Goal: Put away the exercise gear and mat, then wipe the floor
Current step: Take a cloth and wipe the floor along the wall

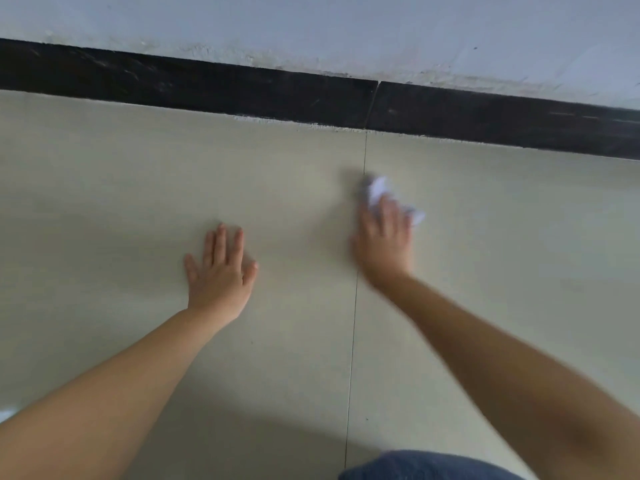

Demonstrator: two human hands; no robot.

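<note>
Left hand: The left hand (221, 271) lies flat on the pale tiled floor (104, 202) at about 9 o'clock from the other hand, fingers straight and spread, its grip wide open and holding nothing. It looks planted there as a prop, taking the person's weight while they lean forward.

Tile joint: A thin grout line (356, 289) runs from 6 o'clock up to 12 o'clock between the two hands, meeting the dark skirting board (207, 88) at the foot of the grey wall (311, 26).

Right hand: The right hand (384, 237), blurred, presses down on a crumpled white tissue (379, 188); the wad pokes out past the fingertips at 12 o'clock and 2 o'clock. The blur hides whether the fingers curl into the wad or lie flat on it, so the grip cannot be told.

Task's thing: The tissue sits on the floor just right of the joint, near the skirting, judged to be placed for wiping close to the wall.

Stage: No exercise gear or mat is in view; the work appears to be at the floor-wiping part.

Lower edge: Blue denim (433, 465) shows at 5 o'clock, likely the person's knee.
</note>
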